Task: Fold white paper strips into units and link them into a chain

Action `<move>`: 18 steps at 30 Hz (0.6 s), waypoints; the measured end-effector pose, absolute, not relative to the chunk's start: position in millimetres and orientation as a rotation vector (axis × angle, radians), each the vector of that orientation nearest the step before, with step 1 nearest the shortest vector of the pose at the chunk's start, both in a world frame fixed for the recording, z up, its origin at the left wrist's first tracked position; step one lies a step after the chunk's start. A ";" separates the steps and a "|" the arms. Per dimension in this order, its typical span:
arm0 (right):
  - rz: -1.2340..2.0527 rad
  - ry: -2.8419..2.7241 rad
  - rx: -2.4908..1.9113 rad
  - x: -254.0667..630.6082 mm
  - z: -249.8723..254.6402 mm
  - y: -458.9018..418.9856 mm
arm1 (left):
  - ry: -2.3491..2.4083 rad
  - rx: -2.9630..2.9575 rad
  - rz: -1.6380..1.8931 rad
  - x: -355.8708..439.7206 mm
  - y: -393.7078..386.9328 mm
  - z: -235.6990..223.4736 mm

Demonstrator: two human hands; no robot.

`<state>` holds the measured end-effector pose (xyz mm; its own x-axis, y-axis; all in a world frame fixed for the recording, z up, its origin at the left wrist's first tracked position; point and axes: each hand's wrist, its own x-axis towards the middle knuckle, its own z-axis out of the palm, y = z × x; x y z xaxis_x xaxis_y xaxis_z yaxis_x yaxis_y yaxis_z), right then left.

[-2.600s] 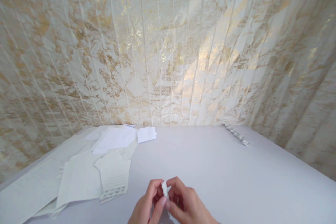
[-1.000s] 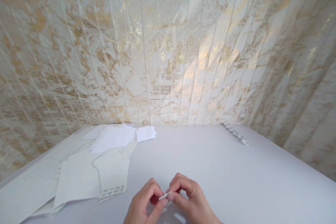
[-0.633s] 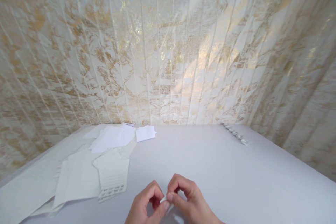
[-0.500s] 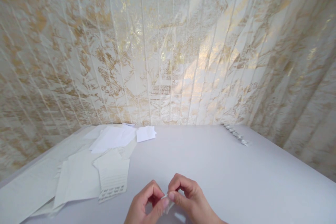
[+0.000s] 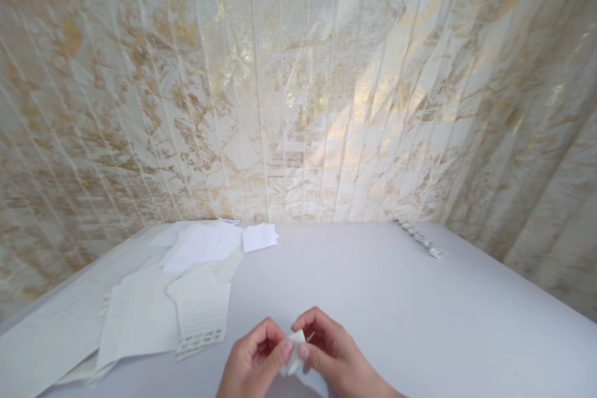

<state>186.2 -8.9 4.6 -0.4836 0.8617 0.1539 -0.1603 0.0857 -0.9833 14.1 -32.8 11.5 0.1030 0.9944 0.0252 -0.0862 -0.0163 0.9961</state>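
While the worktop (image 5: 396,311) offers open room out to its right edge, overlapping paper sheets (image 5: 144,311) crowd its left side. Near the front, the left hand (image 5: 254,357) and right hand (image 5: 336,349) share one small folded paper (image 5: 296,347), each grip pinching a side with the thumb uppermost, so uneven thumb pressure or a sudden pull could crease, tear or loosen it

Small white folded paper (image 5: 296,343), angular, tilted, between both hands (image 5: 254,357) (image 5: 333,348)
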 end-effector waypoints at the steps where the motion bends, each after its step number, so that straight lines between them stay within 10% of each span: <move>1: 1.531 -1.534 -0.717 186.4 5.1 -9.4 | 1.066 1.199 1.184 14.5 -32.7 12.0; 18: 0.661 -2.132 -0.719 192.5 14.6 -14.6 | 1.072 1.309 1.205 13.7 -31.1 6.4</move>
